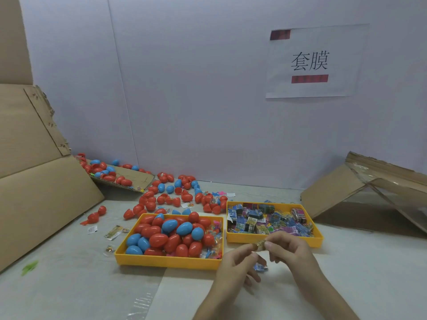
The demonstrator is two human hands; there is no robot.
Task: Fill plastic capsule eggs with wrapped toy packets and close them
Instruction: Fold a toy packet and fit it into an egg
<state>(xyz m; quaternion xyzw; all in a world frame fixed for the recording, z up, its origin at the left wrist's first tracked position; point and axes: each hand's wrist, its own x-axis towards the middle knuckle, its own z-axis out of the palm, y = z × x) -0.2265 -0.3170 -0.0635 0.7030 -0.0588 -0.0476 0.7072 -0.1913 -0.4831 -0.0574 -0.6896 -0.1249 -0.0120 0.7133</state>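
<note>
Both hands meet in front of the two yellow trays. My left hand (239,264) and my right hand (288,250) pinch a small folded gold-striped packet (260,245) between their fingertips. A blue wrapped packet (260,267) shows beneath the left hand's fingers; whether the hand holds it I cannot tell. The left yellow tray (161,262) holds several red and blue capsule eggs (171,234) and some small toys. The right yellow tray (277,240) is filled with several wrapped toy packets (265,219).
Loose red and blue eggs and egg halves (175,195) lie scattered behind the trays up to the white wall. Cardboard sheets (41,181) lean at the left, and a cardboard flap with clear film (369,188) sits at the right. A few stray packets (114,232) lie left of the trays.
</note>
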